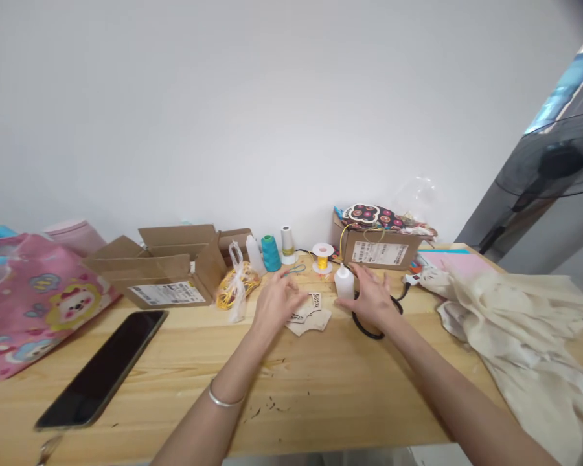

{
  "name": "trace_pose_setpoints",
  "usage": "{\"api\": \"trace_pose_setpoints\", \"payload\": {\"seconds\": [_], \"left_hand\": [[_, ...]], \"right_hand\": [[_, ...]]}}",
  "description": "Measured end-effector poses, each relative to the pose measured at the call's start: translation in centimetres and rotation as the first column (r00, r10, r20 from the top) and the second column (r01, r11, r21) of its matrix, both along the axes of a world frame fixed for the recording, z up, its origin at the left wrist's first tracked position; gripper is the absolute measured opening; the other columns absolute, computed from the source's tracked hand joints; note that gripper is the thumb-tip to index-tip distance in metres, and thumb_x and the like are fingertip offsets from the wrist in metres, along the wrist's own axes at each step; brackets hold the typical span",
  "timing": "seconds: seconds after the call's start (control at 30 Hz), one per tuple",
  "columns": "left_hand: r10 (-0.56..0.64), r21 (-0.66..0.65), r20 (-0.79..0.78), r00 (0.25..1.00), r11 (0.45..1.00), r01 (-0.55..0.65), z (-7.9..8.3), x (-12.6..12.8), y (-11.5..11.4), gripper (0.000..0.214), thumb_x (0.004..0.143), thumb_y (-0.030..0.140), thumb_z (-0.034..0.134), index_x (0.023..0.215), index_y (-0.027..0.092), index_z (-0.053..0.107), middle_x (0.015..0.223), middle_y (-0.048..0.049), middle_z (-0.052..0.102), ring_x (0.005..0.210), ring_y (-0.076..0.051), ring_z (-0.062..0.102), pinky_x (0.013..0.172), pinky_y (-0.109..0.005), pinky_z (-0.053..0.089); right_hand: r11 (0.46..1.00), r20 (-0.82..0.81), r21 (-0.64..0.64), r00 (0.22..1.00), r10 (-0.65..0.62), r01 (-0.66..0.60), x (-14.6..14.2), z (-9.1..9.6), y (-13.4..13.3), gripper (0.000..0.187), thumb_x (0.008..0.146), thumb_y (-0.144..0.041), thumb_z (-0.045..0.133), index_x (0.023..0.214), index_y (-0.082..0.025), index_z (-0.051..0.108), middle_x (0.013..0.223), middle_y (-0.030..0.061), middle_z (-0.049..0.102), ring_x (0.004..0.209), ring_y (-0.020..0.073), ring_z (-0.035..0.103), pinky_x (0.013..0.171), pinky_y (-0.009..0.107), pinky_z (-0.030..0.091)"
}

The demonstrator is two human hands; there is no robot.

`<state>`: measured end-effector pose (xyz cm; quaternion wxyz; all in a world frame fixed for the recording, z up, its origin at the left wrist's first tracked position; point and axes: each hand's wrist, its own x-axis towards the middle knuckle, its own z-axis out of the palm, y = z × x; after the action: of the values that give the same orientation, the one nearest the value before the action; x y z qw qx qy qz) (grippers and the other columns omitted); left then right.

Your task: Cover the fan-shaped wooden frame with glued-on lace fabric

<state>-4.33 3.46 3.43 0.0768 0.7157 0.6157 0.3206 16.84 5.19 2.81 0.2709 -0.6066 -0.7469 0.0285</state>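
Far L of L hand (278, 303), pink bag (43, 298), cut off at frame edge; nearer in, phone (104, 369) & open box (150, 275), its insides mostly hidden; just L of L hand, yellow cord bundle (227, 296), partly behind plastic; L hand's fingers bent over cut pieces (315, 320), hiding their L part, can't tell if pinching; between hands, beyond, yellow spool (323, 263); R hand (370, 299) curved round white bottle (344, 285), hiding its R side, can't tell how firmly; black cord loop (368, 334) partly under R hand; R of it, cream cloth (519, 323), cut off; light wood table (344, 395), dark bits (271, 404) nearer than hands; pale wall (272, 110) behind; far R, fan (561, 158), cut off, blades unclear
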Motion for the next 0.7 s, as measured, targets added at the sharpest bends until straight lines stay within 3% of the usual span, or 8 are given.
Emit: {"api": "trace_pose_setpoints", "payload": {"seconds": [0.1, 0.17, 0.23, 0.3, 0.37, 0.43, 0.5, 0.7], "left_hand": [[-0.067, -0.041, -0.049, 0.997, 0.997, 0.065, -1.2, 0.0, -0.8, 0.056, 0.064, 0.045, 0.062, 0.111, 0.015, 0.051, 0.118, -0.0132, 0.052, 0.111, -0.026, 0.046, 0.093, -0.040, 0.035], [-0.105, -0.065, -0.098, 0.990, 0.993, 0.099, -1.6, 0.2, -1.3, 0.064, 0.062, 0.042, 0.065, 0.117, 0.015, 0.046, 0.117, -0.0132, 0.053, 0.110, -0.027, 0.046, 0.093, -0.042, 0.033], [-0.127, -0.091, -0.129, 0.984, 0.989, 0.115, -1.8, 0.4, -1.5, 0.063, 0.061, 0.036, 0.066, 0.118, 0.016, 0.046, 0.114, -0.0128, 0.054, 0.109, -0.028, 0.046, 0.093, -0.044, 0.031], [-0.149, -0.123, -0.130, 0.980, 0.983, 0.133, -1.9, 0.6, -1.6, 0.060, 0.063, 0.033, 0.065, 0.118, 0.017, 0.046, 0.112, -0.0126, 0.056, 0.108, -0.028, 0.047, 0.093, -0.045, 0.030], [-0.170, -0.147, -0.104, 0.980, 0.977, 0.154, -1.9, 0.6, -1.5, 0.057, 0.066, 0.030, 0.062, 0.119, 0.017, 0.045, 0.112, -0.0130, 0.056, 0.108, -0.028, 0.047, 0.093, -0.045, 0.031], [-0.181, -0.145, -0.061, 0.982, 0.975, 0.171, -1.9, 0.5, -1.5, 0.057, 0.069, 0.027, 0.059, 0.122, 0.017, 0.042, 0.117, -0.0131, 0.054, 0.111, -0.028, 0.045, 0.094, -0.044, 0.032], [-0.195, -0.123, -0.004, 0.981, 0.974, 0.193, -1.7, 0.4, -1.5, 0.060, 0.070, 0.023, 0.057, 0.126, 0.019, 0.037, 0.123, -0.0123, 0.049, 0.114, -0.026, 0.043, 0.095, -0.042, 0.032], [-0.281, 0.043, 0.212, 0.936, 0.960, 0.278, -0.4, 0.9, -1.9, 0.073, 0.071, 0.028, 0.059, 0.134, 0.027, 0.020, 0.131, -0.0074, 0.041, 0.118, -0.022, 0.040, 0.098, -0.037, 0.030]], "right_hand": [[0.999, -0.063, 0.001, 0.997, 0.051, -0.051, -0.5, -0.7, 0.6, 0.042, 0.063, -0.037, 0.060, 0.102, -0.024, 0.054, 0.100, 0.0061, 0.064, 0.100, 0.0267, 0.054, 0.098, 0.056, 0.011], [0.999, -0.166, 0.019, 0.985, 0.048, -0.045, -0.3, -1.0, 0.5, 0.034, 0.064, -0.039, 0.059, 0.093, -0.021, 0.057, 0.089, 0.0054, 0.066, 0.089, 0.0246, 0.058, 0.099, 0.054, 0.015], [1.000, -0.371, 0.006, 0.929, 0.013, -0.012, 0.1, -1.2, 0.3, 0.038, 0.064, -0.043, 0.059, 0.092, -0.018, 0.057, 0.087, 0.0069, 0.065, 0.084, 0.0237, 0.059, 0.093, 0.050, 0.029], [1.000, -0.608, -0.017, 0.794, -0.013, 0.004, 0.3, -1.1, 0.0, 0.041, 0.065, -0.047, 0.058, 0.093, -0.017, 0.054, 0.088, 0.0078, 0.063, 0.081, 0.0224, 0.058, 0.080, 0.042, 0.042], [0.999, -0.788, -0.022, 0.616, -0.004, -0.022, 0.3, -0.8, -0.4, 0.040, 0.069, -0.049, 0.055, 0.094, -0.019, 0.050, 0.085, 0.0057, 0.062, 0.076, 0.0198, 0.058, 0.068, 0.034, 0.046], [0.998, -0.888, -0.036, 0.461, -0.006, -0.055, 0.1, -0.4, -0.8, 0.037, 0.072, -0.051, 0.052, 0.092, -0.020, 0.047, 0.074, 0.0017, 0.059, 0.066, 0.0166, 0.058, 0.060, 0.029, 0.046], [0.993, -0.929, -0.069, 0.369, -0.031, -0.092, -0.3, 0.0, -1.2, 0.036, 0.073, -0.052, 0.050, 0.090, -0.021, 0.045, 0.064, -0.0014, 0.056, 0.056, 0.0138, 0.055, 0.052, 0.026, 0.044], [0.970, -0.915, -0.165, 0.396, -0.083, -0.179, -1.3, 0.3, -1.8, 0.041, 0.055, -0.040, 0.071, 0.085, -0.018, 0.052, 0.057, -0.0038, 0.054, 0.047, 0.0105, 0.047, 0.046, 0.024, 0.038]]}}
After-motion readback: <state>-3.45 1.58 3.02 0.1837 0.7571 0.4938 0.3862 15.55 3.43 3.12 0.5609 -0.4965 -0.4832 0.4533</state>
